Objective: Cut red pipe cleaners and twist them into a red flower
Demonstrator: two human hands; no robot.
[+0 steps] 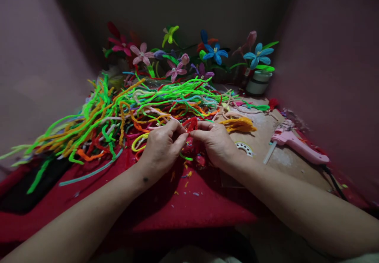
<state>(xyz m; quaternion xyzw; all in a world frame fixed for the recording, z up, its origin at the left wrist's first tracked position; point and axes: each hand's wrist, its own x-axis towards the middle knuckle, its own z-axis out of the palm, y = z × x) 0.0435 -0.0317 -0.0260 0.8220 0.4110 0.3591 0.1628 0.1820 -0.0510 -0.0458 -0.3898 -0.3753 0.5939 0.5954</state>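
Between my fingertips is a red pipe cleaner (193, 124), bent into a small loop that stands up above them. My left hand (161, 142) pinches it from the left with thumb and forefinger. From the other side my right hand (217, 142) also pinches it, the two thumbs almost touching. Behind my hands lies a big tangle of pipe cleaners (166, 93), mostly green and orange. A bundle of mustard-yellow pipe cleaners (239, 124) rests just beyond my right hand, and a white ring with holes (245, 148) sits beside my right wrist.
A pink glue gun (299, 142) lies on a cardboard sheet (284, 164) at right. Finished pipe-cleaner flowers (174, 69) stand along the back, near a pale jar (258, 83). Fuzz scraps dot the red tablecloth (192, 211). A dark flat object (32, 188) lies at left.
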